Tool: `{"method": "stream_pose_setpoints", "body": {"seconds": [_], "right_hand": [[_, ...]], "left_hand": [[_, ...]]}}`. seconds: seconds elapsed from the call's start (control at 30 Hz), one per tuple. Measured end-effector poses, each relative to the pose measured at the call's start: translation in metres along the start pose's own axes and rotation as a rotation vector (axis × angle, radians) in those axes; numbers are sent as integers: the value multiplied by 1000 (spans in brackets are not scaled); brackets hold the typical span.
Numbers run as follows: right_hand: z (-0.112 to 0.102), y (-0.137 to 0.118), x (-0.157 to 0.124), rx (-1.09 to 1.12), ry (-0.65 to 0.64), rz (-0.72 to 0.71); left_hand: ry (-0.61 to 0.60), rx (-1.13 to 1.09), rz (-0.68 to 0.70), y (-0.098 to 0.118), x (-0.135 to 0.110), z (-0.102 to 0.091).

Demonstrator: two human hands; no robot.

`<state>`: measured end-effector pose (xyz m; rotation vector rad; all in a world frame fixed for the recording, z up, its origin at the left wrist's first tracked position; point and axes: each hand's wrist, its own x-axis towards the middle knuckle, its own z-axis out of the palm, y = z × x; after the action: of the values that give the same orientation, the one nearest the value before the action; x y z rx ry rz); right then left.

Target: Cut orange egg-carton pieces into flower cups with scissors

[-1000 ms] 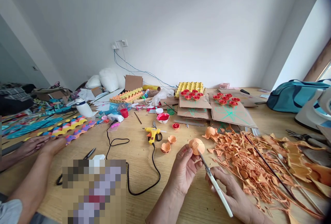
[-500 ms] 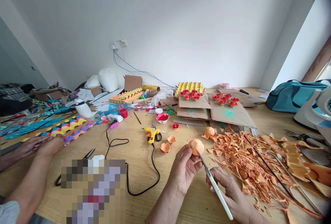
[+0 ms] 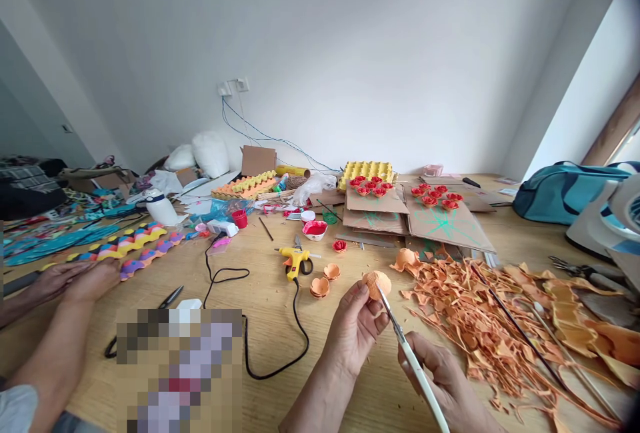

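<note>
Between the thumb and fingers of my left hand is an orange egg carton cup, its rounded base turned up. My right hand grips a pair of scissors with white handles, and their blades reach the cup's near edge. Left of my hands lie more cut orange cups on the wooden table. A red paper flower sits behind them. Another orange carton piece rests just beyond the held cup.
Orange carton scraps are heaped on the right. A yellow glue gun with a black cord lies left of the cups. Red flowers stand on cardboard sheets behind. A co-worker's hands are at the left, by painted carton strips.
My hands, the cup and the scissors have shifted very slightly left. The scissor blades stay at the cup's edge. The co-worker's hands have moved a little left.
</note>
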<state>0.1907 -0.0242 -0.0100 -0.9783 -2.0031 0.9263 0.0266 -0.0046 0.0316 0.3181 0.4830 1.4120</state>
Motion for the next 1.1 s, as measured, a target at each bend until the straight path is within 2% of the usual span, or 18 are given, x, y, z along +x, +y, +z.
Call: {"method": "stream_pose_setpoints", "body": {"seconds": [0.07, 0.17, 0.27, 0.37, 0.67, 0.87, 0.97, 1.1], "right_hand": [[1, 1, 0, 5, 9, 20], [2, 3, 1, 3, 32, 37], [3, 3, 2, -2, 50, 38], [5, 5, 3, -2, 53, 43], [10, 8, -1, -19, 58, 13], [6, 8, 3, -35, 80, 7], [4, 5, 5, -24, 55, 25], [-2, 2, 6, -4, 37, 53]], "left_hand": [[10, 37, 30, -2, -1, 1], [12, 205, 85, -6, -4, 5], [67, 386, 147, -11, -7, 10], [109, 458, 224, -15, -8, 13], [141, 463, 326, -18, -7, 15], [82, 447, 319, -18, -7, 12], [59, 422, 350, -12, -4, 9], [143, 436, 493, 4, 2, 2]]}}
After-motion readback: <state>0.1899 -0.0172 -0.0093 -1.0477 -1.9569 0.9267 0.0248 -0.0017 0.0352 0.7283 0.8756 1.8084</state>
